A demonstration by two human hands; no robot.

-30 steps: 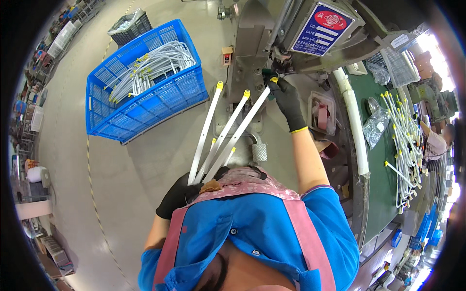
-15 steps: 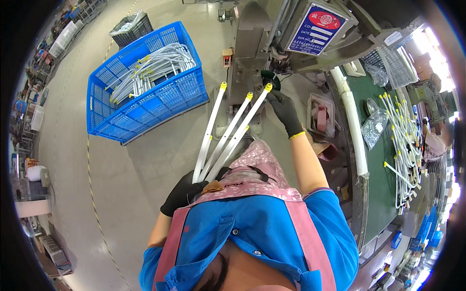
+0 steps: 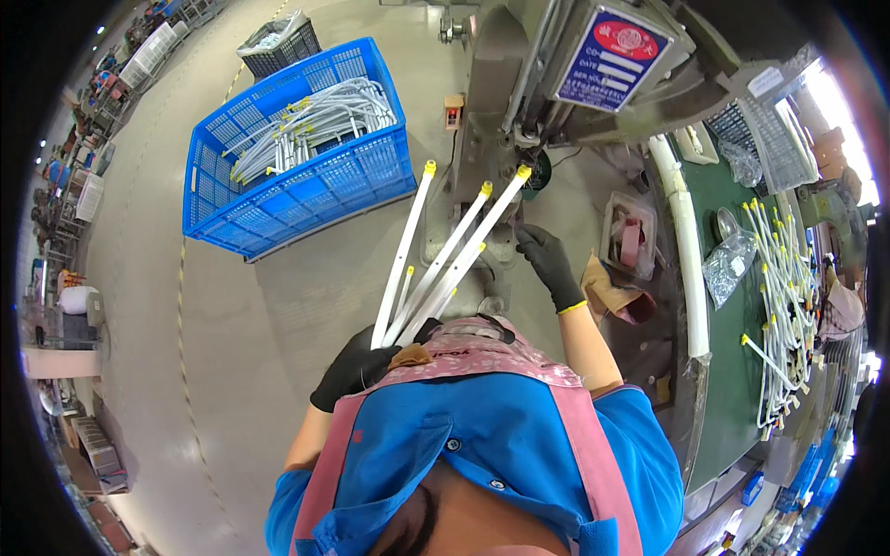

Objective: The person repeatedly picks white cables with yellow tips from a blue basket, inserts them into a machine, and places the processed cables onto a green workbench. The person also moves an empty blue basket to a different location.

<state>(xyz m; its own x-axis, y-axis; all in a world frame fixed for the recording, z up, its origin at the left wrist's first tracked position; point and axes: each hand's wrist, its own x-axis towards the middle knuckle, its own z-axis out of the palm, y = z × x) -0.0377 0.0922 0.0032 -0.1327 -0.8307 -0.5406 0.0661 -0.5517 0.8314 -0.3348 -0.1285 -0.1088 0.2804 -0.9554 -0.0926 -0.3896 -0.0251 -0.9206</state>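
My left hand (image 3: 357,372), in a black glove, is closed around the lower ends of several white metal tubes (image 3: 451,262) with yellow end caps. The tubes fan upward and lean to the right in front of my apron; some carry small holes along their sides. My right hand (image 3: 549,264), also gloved in black, is apart from the tubes, to the right of the longest one. It appears open, fingers reaching forward and partly overlapping, with nothing visible in them. The tips inside my left hand are hidden by the glove and apron.
A blue plastic crate (image 3: 306,199) full of similar white tubes stands at the far left, a dark basket (image 3: 280,51) behind it. A grey machine (image 3: 496,83) rises ahead. To the right, a green-topped bench (image 3: 723,371) bears more tubes (image 3: 779,296); a clear bin (image 3: 629,234) sits beside it.
My right hand has come away from the capped end of the longest tube and moved slightly toward me. My left hand keeps its hold on the tubes. The whole view has shifted slightly.
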